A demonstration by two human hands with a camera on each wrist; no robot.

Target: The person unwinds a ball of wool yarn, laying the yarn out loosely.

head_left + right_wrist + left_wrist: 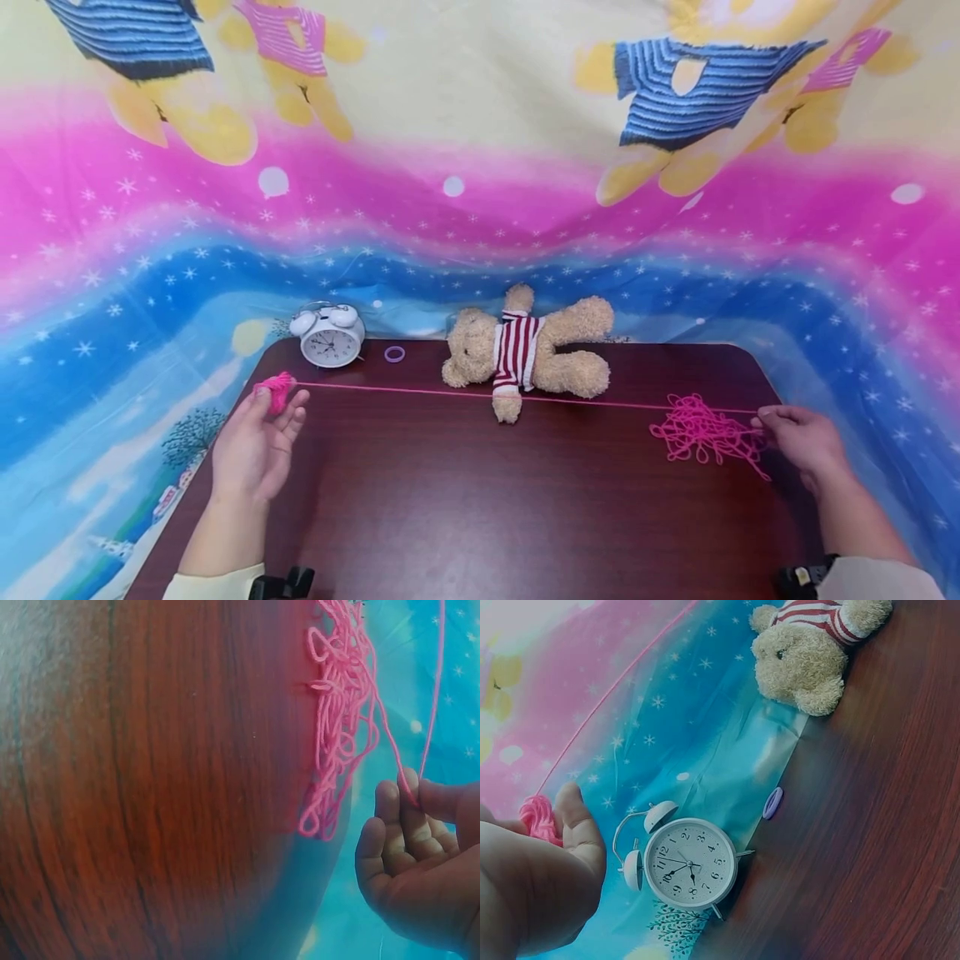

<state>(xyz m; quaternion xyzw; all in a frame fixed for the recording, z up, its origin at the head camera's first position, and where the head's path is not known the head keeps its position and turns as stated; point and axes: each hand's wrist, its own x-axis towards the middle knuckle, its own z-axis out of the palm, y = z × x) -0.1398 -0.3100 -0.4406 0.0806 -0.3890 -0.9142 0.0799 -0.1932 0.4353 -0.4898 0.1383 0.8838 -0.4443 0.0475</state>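
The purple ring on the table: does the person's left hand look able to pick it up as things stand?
Probably not: the left hand holds a bundle of pink yarn, so it looks occupied, though the purple ring lies uncovered near the alarm clock.

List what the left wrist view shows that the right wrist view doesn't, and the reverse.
Only the left wrist view: the alarm clock, purple ring, teddy bear, and left hand holding the pink bundle.
Only the right wrist view: the loose pink tangle and right hand pinching the string.
Both: some stretched string, dark table and blue backdrop.
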